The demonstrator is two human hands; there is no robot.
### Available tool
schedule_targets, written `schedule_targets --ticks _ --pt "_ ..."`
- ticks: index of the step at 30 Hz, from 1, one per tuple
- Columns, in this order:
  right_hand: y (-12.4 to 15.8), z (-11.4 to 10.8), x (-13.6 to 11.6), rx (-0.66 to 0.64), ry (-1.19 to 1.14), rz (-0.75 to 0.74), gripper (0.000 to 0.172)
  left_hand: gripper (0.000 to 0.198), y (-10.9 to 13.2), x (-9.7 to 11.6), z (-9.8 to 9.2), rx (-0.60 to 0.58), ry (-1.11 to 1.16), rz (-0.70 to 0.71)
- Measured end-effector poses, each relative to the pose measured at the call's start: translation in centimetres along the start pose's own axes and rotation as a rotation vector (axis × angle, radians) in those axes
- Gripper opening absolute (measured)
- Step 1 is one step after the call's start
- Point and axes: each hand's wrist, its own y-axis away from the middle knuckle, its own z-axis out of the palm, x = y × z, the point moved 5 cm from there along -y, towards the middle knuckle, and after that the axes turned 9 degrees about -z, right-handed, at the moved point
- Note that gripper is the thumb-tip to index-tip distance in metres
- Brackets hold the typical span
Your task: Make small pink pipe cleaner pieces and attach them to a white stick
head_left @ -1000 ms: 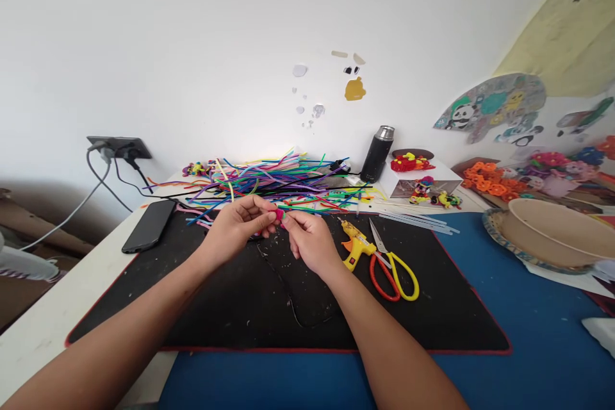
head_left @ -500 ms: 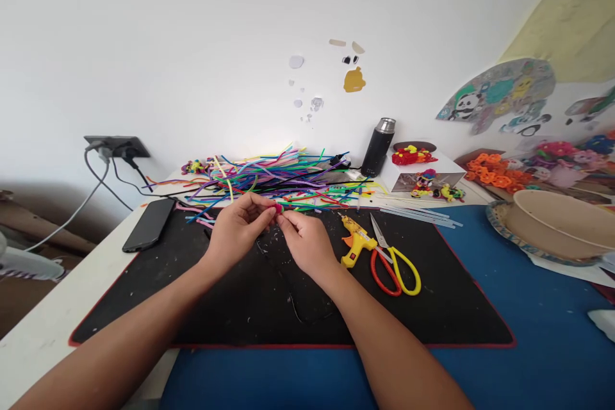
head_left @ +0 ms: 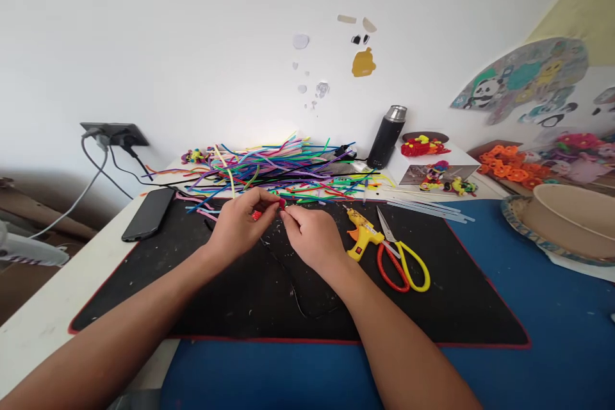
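Two-handed, I pinch a pink piece (head_left: 282,204) above the mat (head_left: 235,307), my left hand (head_left: 240,223) and right hand (head_left: 313,238) angled inward, fingers curled, thumb tips close together.

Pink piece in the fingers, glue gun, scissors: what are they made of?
Pink piece: maybe fuzzy chenille, judging by its soft look; too small and covered to be sure.
Glue gun: likely molded plastic, given the solid yellow body.
Scissors: blades probably steel, from their gray sheen; red and yellow handles look plastic, smooth.
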Motion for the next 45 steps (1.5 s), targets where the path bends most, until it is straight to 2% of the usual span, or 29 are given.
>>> schedule_targets --ticks 10,19,22,25,29,33,36,39,45 --pt "0.0 -0.2 0.1 -0.04 0.105 -0.045 0.035 0.016 -0.3 0.2 0.0 -0.084 -0.047 0.045" --pt "0.0 -0.6 0.4 -0.024 0.141 -0.049 0.034 0.016 -0.5 0.3 0.0 -0.199 -0.023 0.075" --pt "-0.1 -0.8 0.4 -0.014 0.132 -0.047 0.034 0.016 -0.7 -0.2 0.1 -0.25 0.055 0.028" --pt "-0.1 -1.1 0.3 0.001 0.086 -0.042 0.034 0.021 -0.9 -0.9 0.0 -0.324 0.217 -0.09" --pt "-0.2 -1.3 0.3 0.039 -0.129 -0.002 0.028 0.032 -1.0 -0.8 -0.2 -0.428 0.429 -0.222" --pt "-0.2 -1.0 1.0 0.093 -0.442 0.092 0.027 0.034 -1.2 -0.5 -0.1 -0.415 0.529 -0.263" --pt "-0.2 -0.6 1.6 0.125 -0.567 0.175 0.03 0.035 -1.1 -0.4 0.2 -0.368 0.607 -0.289" --pt "-0.1 -0.7 1.6 0.152 -0.592 0.194 0.03 0.038 -0.8 0.0 0.3 -0.337 0.64 -0.303" --pt "-0.1 -1.1 0.9 0.168 -0.549 0.173 0.028 0.043 -0.3 0.6 0.2 -0.279 0.556 -0.27"
